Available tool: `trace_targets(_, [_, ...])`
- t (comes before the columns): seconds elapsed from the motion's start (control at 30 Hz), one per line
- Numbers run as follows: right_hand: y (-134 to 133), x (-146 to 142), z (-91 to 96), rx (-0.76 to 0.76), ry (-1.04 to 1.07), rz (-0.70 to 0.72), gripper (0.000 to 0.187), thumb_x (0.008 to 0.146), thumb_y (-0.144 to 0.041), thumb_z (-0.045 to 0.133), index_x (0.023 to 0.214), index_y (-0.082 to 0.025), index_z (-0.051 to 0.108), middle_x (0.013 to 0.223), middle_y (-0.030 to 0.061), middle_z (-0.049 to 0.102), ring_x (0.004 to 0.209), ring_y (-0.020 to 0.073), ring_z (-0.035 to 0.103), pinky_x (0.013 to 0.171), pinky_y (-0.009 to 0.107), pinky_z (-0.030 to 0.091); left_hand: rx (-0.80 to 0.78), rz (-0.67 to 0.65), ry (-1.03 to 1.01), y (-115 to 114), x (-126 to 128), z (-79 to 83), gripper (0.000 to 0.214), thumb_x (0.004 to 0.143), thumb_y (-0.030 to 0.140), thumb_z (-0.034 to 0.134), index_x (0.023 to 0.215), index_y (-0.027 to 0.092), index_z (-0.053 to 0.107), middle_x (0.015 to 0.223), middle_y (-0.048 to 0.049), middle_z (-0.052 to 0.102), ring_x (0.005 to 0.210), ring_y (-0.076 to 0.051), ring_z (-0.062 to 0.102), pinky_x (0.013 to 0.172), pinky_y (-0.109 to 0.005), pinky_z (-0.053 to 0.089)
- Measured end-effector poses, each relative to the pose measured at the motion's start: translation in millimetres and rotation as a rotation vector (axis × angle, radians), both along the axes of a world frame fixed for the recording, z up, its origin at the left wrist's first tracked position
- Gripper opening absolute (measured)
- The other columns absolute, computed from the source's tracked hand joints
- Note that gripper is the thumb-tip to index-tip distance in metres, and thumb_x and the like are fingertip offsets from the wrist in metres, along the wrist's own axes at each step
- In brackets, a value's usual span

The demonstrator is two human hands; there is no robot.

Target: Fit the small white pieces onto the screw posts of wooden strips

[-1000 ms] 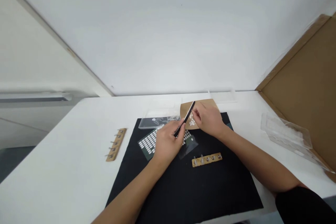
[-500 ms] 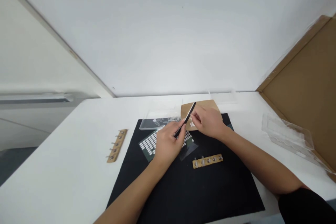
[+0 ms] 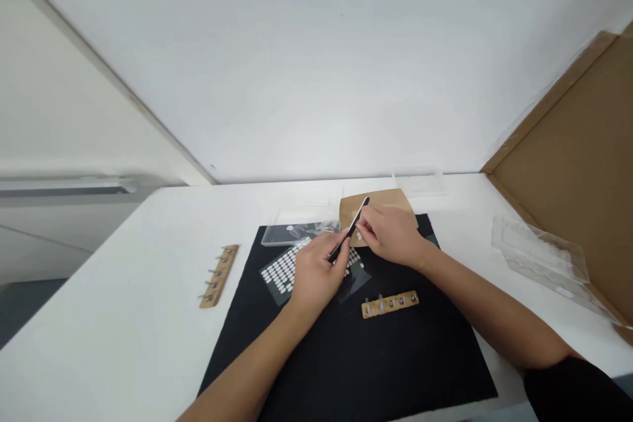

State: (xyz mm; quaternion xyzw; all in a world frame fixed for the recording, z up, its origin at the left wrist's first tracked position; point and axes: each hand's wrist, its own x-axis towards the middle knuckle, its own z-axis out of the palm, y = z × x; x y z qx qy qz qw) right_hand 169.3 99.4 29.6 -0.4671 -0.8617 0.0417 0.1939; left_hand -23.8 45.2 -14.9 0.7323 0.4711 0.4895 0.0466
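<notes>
My left hand (image 3: pixel 316 270) is closed around the lower end of a slim nail file (image 3: pixel 359 214), black at the edge with a pale face, which slants up to the right. Close against the file's upper half, my right hand (image 3: pixel 395 232) is curled with thumb and fingers pinched; whatever they hold is too small or hidden to make out. Behind that hand lies a brown card (image 3: pixel 393 198) with small white shapes near its lower edge. Under my left hand a sheet of white oval stickers (image 3: pixel 279 275) is partly covered.
A black mat (image 3: pixel 356 362) covers the white table's middle. On it are a wooden strip with pegs (image 3: pixel 390 304) and a clear box of nail tips (image 3: pixel 284 235). Another pegged strip (image 3: pixel 219 277) lies left. Clear plastic trays (image 3: pixel 539 257) and cardboard (image 3: pixel 583 165) stand right.
My right hand has shifted slightly down and left along the file, covering more of the white shapes on the card. My left hand keeps its hold on the file.
</notes>
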Motion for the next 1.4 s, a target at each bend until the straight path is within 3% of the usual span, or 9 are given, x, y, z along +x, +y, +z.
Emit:
trace_targets(0.13, [-0.8,-1.0,3.1,0.009,-0.009,-0.032,0.021,0.108,-0.030,0.045,0.097,-0.020,0.059,0.090,0.0063,0.073,0.074,0.0197,0.060,0.061,0.033,0.025,0.006,0.017,-0.018,0.2,0.5,-0.1,0.019,0.102,0.022,0.066,0.110,0.018,0.083,0.094,-0.0068,0.084,0.082,-0.021,0.080,0.079,-0.031,0.063])
trace_targets(0.27, [-1.4,-3.2,2.1,-0.005,-0.034,0.005,0.017,0.105,-0.031,0.051,0.095,-0.022,0.060,0.086,0.0042,0.073,0.071,0.0193,0.060,0.061,0.032,0.025,-0.005,0.014,0.001,0.5,0.0,0.1,0.019,0.102,0.022,0.066,0.109,0.018,0.083,0.093,-0.0073,0.084,0.080,-0.021,0.080,0.078,-0.031,0.064])
trace_targets(0.4, [-1.0,-3.2,2.6,0.007,-0.041,-0.035,0.022,0.109,-0.030,0.045,0.097,-0.020,0.060,0.089,0.0068,0.073,0.073,0.0207,0.061,0.060,0.033,0.024,0.009,0.033,-0.012,0.7,-0.1,-0.4,0.019,0.102,0.024,0.065,0.108,0.018,0.083,0.095,-0.0072,0.085,0.082,-0.021,0.080,0.078,-0.032,0.064])
trace_targets(0.7, [1.6,3.2,6.6,0.013,-0.062,0.005,0.022,0.110,-0.030,0.045,0.099,-0.019,0.059,0.091,0.0064,0.073,0.075,0.0194,0.061,0.062,0.033,0.026,-0.018,0.023,-0.040,-1.0,1.0,0.6,0.018,0.102,0.024,0.067,0.108,0.017,0.083,0.095,-0.0072,0.084,0.082,-0.021,0.080,0.078,-0.032,0.064])
trace_targets(0.87, [0.1,1.5,4.0,0.000,-0.092,0.071,0.017,0.106,-0.031,0.054,0.093,-0.021,0.060,0.085,0.0029,0.072,0.070,0.0177,0.058,0.061,0.032,0.025,-0.026,0.013,-0.020,-0.5,-0.4,-0.5,0.019,0.102,0.023,0.066,0.107,0.018,0.083,0.093,-0.0064,0.085,0.081,-0.020,0.080,0.078,-0.031,0.064])
trace_targets(1.0, [5.0,3.9,2.2,0.025,-0.079,0.021,0.022,0.110,-0.031,0.044,0.099,-0.020,0.060,0.093,0.0067,0.073,0.074,0.0195,0.060,0.062,0.033,0.024,0.002,0.036,-0.040,-0.4,-0.6,1.3,0.018,0.102,0.023,0.067,0.107,0.018,0.083,0.097,-0.0074,0.085,0.084,-0.021,0.081,0.080,-0.032,0.065])
trace_targets(1.17, [4.7,4.7,3.7,0.037,-0.075,0.059,0.020,0.108,-0.032,0.048,0.097,-0.021,0.059,0.090,0.0048,0.072,0.073,0.0192,0.059,0.062,0.033,0.025,-0.016,0.025,-0.043,-2.0,0.3,3.5,0.020,0.101,0.025,0.067,0.108,0.020,0.084,0.093,-0.0061,0.084,0.080,-0.021,0.080,0.077,-0.033,0.065])
trace_targets(1.3, [3.7,3.9,4.0,0.057,-0.045,0.012,0.022,0.110,-0.031,0.043,0.097,-0.020,0.058,0.091,0.0059,0.072,0.075,0.0197,0.061,0.062,0.033,0.025,-0.013,0.047,-0.050,-2.4,0.9,3.6,0.019,0.101,0.025,0.067,0.108,0.019,0.084,0.096,-0.0067,0.085,0.083,-0.021,0.081,0.079,-0.033,0.065])
trace_targets(1.4, [4.9,3.9,3.2,0.052,-0.065,0.091,0.020,0.108,-0.032,0.049,0.094,-0.021,0.058,0.089,0.0044,0.072,0.076,0.0194,0.060,0.063,0.032,0.026,-0.026,0.029,-0.043,-2.1,0.7,3.4,0.019,0.101,0.024,0.068,0.107,0.017,0.084,0.094,-0.0067,0.085,0.081,-0.021,0.081,0.077,-0.032,0.065])
